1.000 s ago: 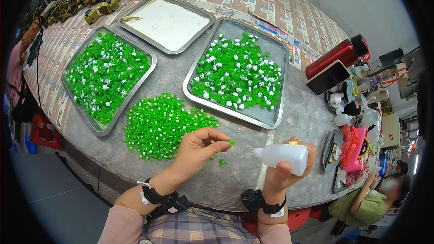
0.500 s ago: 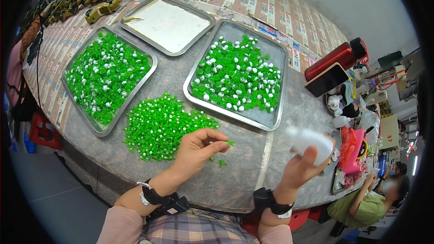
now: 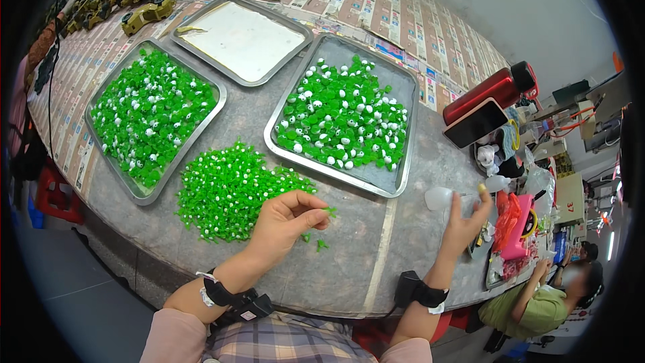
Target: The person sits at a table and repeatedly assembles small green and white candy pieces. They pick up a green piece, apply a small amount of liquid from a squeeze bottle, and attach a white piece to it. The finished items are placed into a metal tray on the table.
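Note:
My left hand (image 3: 285,223) is closed in a pinch on a small green plastic piece (image 3: 331,212), held over the table in front of the loose heap. Beside that hand lies the heap of small green pieces (image 3: 228,191) with white spots, and a few strays (image 3: 322,245) rest near its fingers. My right hand (image 3: 463,228) is open, thumb and fingers spread, holding nothing. Just left of its fingers is a white squeeze bottle (image 3: 438,198) on the table; whether it stands or lies I cannot tell.
Metal trays (image 3: 334,172) (image 3: 143,199) hold green pieces with white eyeballs. Behind them sits a white-lined tray (image 3: 250,40). A red flask (image 3: 485,96), a phone (image 3: 476,123) and a pink holder (image 3: 521,228) stand at the right. Toy vehicles (image 3: 148,15) are piled far left; a co-worker (image 3: 531,302) sits right.
My right hand has let go of the white bottle and opened; the bottle is now on the table. My left hand keeps its pinch on the green piece. The view has shifted slightly.

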Demonstrator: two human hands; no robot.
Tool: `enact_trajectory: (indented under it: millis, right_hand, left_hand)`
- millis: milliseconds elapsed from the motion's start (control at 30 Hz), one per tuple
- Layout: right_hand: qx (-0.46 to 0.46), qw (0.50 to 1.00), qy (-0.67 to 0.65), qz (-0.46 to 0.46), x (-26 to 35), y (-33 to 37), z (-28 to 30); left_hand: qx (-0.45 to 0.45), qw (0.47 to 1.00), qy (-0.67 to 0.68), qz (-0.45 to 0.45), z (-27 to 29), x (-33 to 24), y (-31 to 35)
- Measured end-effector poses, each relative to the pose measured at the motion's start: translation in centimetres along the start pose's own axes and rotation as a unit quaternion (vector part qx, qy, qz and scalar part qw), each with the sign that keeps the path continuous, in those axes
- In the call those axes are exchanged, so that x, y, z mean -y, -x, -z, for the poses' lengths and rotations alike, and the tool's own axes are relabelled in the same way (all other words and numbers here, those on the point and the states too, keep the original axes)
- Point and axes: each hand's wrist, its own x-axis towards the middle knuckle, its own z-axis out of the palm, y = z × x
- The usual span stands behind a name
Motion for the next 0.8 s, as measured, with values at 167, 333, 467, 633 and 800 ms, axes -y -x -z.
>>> enact_trajectory:
  millis: [167, 333, 467, 633, 800]
  right_hand:
    - [0.178, 0.972, -0.151, 0.038, 8.4, -2.1, -1.2]
    - [0.286, 0.942, 0.040, 0.171, 8.3, -1.1, -7.5]
    - [0.317, 0.940, -0.029, 0.124, 8.8, -1.3, -6.6]
    - [0.383, 0.793, -0.452, -0.143, 10.4, -0.4, -2.1]
    - [0.431, 0.628, -0.594, -0.258, 11.5, 3.8, -1.4]
  left_hand:
    - [0.001, 1.000, 0.002, -0.003, 0.0, 0.1, 0.0]
    - [0.004, 1.000, -0.005, -0.010, 0.0, 0.1, -0.2]
    - [0.020, 1.000, -0.002, 0.001, 0.1, -0.1, -0.1]
    - [0.099, 0.993, 0.032, 0.046, 0.4, 0.0, 0.3]
    - [0.110, 0.992, 0.035, 0.057, 0.2, 0.5, 0.3]
